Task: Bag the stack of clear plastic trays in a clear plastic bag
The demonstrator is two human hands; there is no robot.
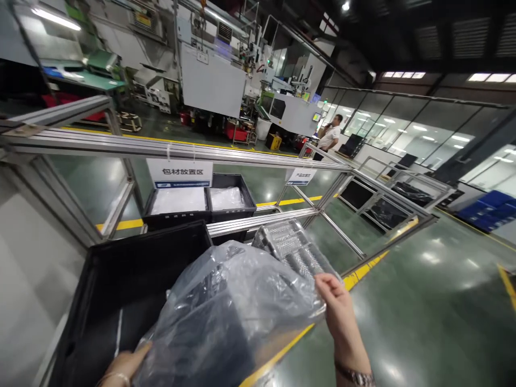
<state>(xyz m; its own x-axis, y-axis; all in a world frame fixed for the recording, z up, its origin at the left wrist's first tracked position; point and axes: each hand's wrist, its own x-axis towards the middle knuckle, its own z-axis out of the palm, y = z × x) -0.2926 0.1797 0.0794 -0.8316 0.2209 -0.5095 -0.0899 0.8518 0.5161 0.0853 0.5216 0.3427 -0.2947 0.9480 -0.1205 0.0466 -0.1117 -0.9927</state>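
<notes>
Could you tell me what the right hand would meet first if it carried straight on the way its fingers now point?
The right hand points up and left, and its fingers already touch the clear plastic bag. Further on would probably come the clear ribbed tray, though depth is unclear.

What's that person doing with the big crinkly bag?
A person holds a clear plastic bag with both hands: the right hand pinches its edge, and the left hand grips it from below. Inside the bag are stacked plastic trays. The bag is over an open black bin beside a metal rack. Farther off, another person stands near machines.
</notes>
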